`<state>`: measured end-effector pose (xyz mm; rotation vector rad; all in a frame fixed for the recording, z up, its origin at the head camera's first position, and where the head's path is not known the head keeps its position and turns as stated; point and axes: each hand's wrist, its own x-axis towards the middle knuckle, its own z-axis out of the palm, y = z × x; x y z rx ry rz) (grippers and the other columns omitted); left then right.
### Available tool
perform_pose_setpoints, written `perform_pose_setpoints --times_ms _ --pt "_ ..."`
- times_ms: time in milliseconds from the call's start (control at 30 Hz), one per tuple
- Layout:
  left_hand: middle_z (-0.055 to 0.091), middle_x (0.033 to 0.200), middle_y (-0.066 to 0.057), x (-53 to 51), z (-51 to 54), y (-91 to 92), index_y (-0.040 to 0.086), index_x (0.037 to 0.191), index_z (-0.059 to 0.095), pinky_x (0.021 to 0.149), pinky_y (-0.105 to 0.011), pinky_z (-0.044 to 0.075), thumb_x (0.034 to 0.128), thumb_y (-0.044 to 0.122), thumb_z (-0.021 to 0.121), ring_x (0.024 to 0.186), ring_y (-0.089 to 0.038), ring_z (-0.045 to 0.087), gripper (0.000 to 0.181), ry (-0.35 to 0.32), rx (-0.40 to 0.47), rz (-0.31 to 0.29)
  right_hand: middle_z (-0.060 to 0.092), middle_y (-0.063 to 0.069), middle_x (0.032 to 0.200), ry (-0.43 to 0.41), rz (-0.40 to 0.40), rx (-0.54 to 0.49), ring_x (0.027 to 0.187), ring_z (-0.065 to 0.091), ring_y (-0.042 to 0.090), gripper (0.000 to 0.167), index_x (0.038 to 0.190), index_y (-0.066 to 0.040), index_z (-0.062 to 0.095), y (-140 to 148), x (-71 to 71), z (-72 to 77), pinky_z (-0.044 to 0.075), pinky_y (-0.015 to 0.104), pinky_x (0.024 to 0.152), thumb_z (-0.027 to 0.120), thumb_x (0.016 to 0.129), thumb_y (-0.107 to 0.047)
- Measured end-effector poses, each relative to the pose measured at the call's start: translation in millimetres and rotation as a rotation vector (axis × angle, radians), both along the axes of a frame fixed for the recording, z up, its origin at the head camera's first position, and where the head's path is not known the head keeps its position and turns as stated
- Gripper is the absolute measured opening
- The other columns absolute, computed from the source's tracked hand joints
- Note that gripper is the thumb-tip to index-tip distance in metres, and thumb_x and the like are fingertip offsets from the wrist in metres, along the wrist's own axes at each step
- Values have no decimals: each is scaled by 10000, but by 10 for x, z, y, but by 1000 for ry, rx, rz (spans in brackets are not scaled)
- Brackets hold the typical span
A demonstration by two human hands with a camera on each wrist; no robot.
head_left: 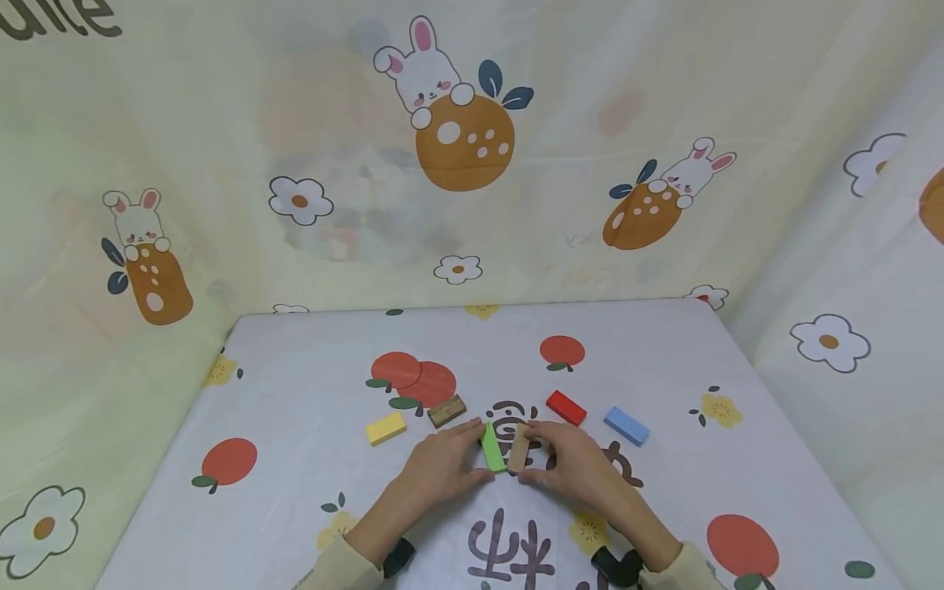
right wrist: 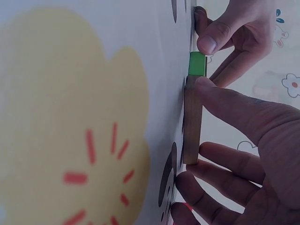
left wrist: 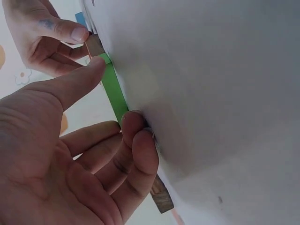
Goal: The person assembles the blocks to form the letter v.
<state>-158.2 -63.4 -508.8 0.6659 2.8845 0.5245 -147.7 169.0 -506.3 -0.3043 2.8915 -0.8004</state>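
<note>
In the head view a green block (head_left: 492, 449) and a light brown wooden block (head_left: 519, 449) lie on the cloth in a narrow V. Their near ends sit close together, and their far ends are apart. My left hand (head_left: 442, 465) pinches the green block lengthwise, thumb at the near end and fingertips at the far end, as the left wrist view shows on the green block (left wrist: 114, 89). Likewise, my right hand (head_left: 578, 467) holds the wooden block by its two ends; the right wrist view shows the thumb on the near end of the wooden block (right wrist: 192, 122).
Left of the hands lie a yellow block (head_left: 386, 428) and a dark brown wooden block (head_left: 447, 411). To the right are a red block (head_left: 566, 407) and a blue block (head_left: 627, 426). The table (head_left: 295, 508) wears a printed cloth; a patterned curtain (head_left: 553, 213) hangs behind.
</note>
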Motion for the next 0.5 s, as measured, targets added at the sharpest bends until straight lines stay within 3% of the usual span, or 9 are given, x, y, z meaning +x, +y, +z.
perform_pose_setpoints --times_ms 167,500 --pt "615 1557 -35 0 -11 -9 125 1474 631 1077 -503 567 903 470 822 1376 -294 643 693 13 -2 0 716 0 1417 13 5 2 970 623 113 655 1343 -192 739 1 2 11 580 353 890 968 750 -352" --pt "612 1560 -28 4 0 -3 135 1477 630 1086 -504 562 905 476 819 1385 -285 638 693 -6 -6 8 722 -5 1405 5 14 3 936 614 107 642 1331 -195 746 -1 1 6 564 309 838 969 750 -353"
